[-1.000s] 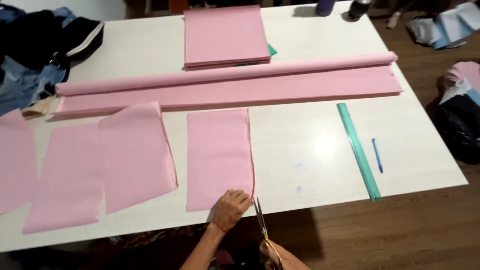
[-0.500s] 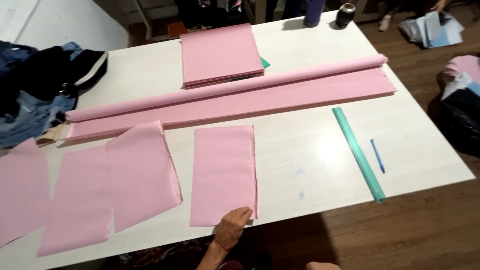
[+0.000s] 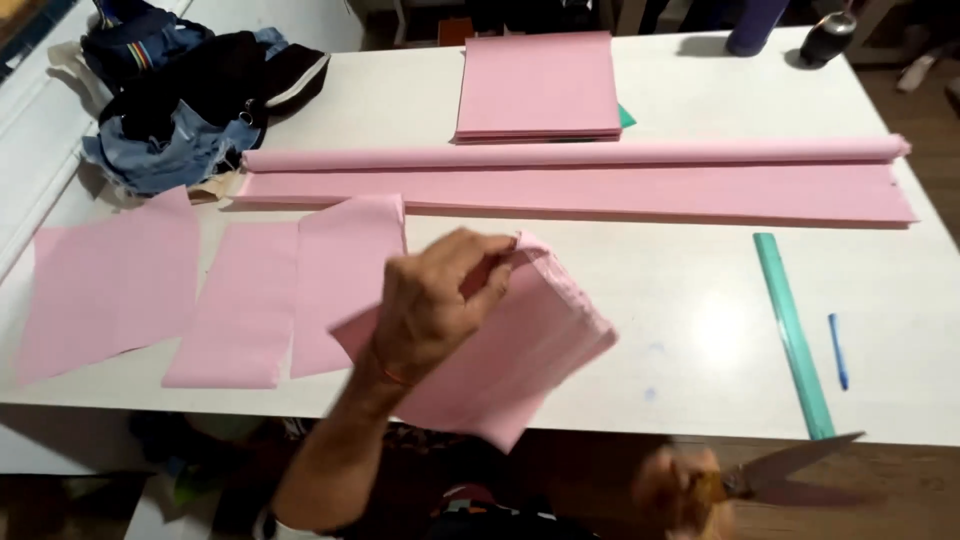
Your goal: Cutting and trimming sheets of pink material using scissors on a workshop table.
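Note:
My left hand (image 3: pixel 440 300) grips a stack of cut pink fabric pieces (image 3: pixel 520 350) and holds it lifted and tilted above the white table (image 3: pixel 690 330). My right hand (image 3: pixel 685 495), blurred, is below the table's front edge and holds a pair of scissors (image 3: pixel 790 470) with the blades pointing right. Three flat pink fabric pieces (image 3: pixel 230 290) lie on the table left of my left hand.
A pink fabric roll (image 3: pixel 570 155), partly unrolled, spans the table. Behind it sits a folded pink stack (image 3: pixel 540 85). A green ruler (image 3: pixel 793 330) and blue pen (image 3: pixel 837 350) lie at the right. Dark clothes (image 3: pixel 190 90) pile at the far left. Two dark containers (image 3: pixel 790 30) stand at the back.
My left hand has lifted the cut pink pieces off the table and raised them. My right hand with the scissors has moved right, below the table edge.

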